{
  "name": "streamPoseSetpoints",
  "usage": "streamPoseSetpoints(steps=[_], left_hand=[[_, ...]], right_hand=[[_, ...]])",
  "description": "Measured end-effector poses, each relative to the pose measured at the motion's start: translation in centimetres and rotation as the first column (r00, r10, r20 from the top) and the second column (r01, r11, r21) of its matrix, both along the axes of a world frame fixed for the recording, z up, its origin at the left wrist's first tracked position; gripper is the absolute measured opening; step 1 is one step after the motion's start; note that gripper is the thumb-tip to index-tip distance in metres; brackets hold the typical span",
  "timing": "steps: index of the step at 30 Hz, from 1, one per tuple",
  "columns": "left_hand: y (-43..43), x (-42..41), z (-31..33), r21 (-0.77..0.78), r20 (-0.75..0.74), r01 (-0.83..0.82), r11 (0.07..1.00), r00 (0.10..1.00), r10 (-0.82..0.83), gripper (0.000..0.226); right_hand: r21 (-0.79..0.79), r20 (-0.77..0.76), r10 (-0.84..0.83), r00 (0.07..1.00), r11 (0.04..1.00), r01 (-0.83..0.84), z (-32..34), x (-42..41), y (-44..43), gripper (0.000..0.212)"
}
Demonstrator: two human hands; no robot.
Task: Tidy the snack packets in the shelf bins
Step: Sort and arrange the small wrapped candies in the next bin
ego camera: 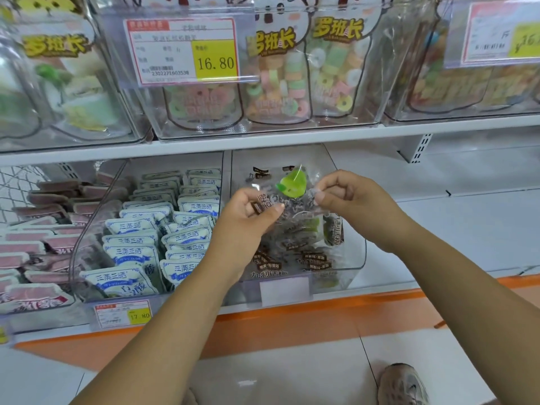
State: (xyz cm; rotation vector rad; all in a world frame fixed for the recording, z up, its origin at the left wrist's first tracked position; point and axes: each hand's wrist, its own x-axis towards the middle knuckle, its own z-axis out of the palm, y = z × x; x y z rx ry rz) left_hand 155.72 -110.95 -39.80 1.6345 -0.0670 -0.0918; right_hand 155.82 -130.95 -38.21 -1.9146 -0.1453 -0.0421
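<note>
Clear film with a green fruit print makes the packet [293,197], and dark small pieces show through it. It is held up in the air in front of the open-fronted bin [355,258] on the lower shelf [438,229], above the pile [292,258] of similar packets that lies there in disorder. The left hand [251,217] pinches the left edge of the packet between thumb and curled fingers; the right hand [347,197] pinches the upper right corner with thumb and forefinger, the other fingers folded in.

I judge the packet to be light and soft – the film looks thin, crinkled and probably slippery, and the loose contents will likely slide to the lower side when it is tilted. The sealed edges and corners seem the best places to hold, because they are flat and do not give way. Squeezing the middle could crush the contents, so a gentle grip at two edges is safer. The next bin [99,229] holds white-blue packets [163,229] in neater rows.
</note>
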Motion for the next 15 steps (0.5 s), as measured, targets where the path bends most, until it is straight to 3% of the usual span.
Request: streamPoseSetpoints(steps=[3,6,9,10,11,12,15], left_hand=[[1.4,0.0,1.4,0.347,0.274,-0.11,0.932,0.962,0.012,0.021],[2.9,0.1,1.7,0.413,0.337,-0.126,0.902,0.941,-0.022,0.023],[3.4,0.3,0.9,0.464,0.342,-0.12,0.878,0.938,-0.053,0.024],[3.4,0.3,0.8,0.474,0.352,-0.12,0.872,0.934,-0.063,0.024],[3.5,0.3,0.7,0.483,0.361,-0.121,0.867,0.93,-0.071,0.025],[3.6,0.2,0.7,0.488,0.364,-0.12,0.864,0.928,-0.077,0.025],[3.7,0.2,0.6,0.512,0.36,-0.115,0.851,0.929,-0.092,0.023]], right_hand=[[-0.408,-0.036,0.115,0.993,0.905,-0.119,1.2,0.1,-0.7,0.029],[-0.791,-0.125,0.185,0.975,0.575,-0.21,1.1,0.7,-1.1,0.047],[-0.961,-0.1,0.278,0.955,0.221,-0.165,-1.1,1.4,0.1,0.041],[-0.978,-0.046,0.291,0.956,0.183,-0.103,-1.7,1.4,0.5,0.033],[-0.976,0.007,0.29,0.957,0.212,-0.057,-1.8,1.4,0.6,0.025],[-0.947,0.039,0.263,0.964,0.316,-0.048,-1.7,1.4,0.5,0.019],[-0.68,0.003,0.111,0.994,0.729,-0.079,-0.5,0.9,-0.1,0.014]])
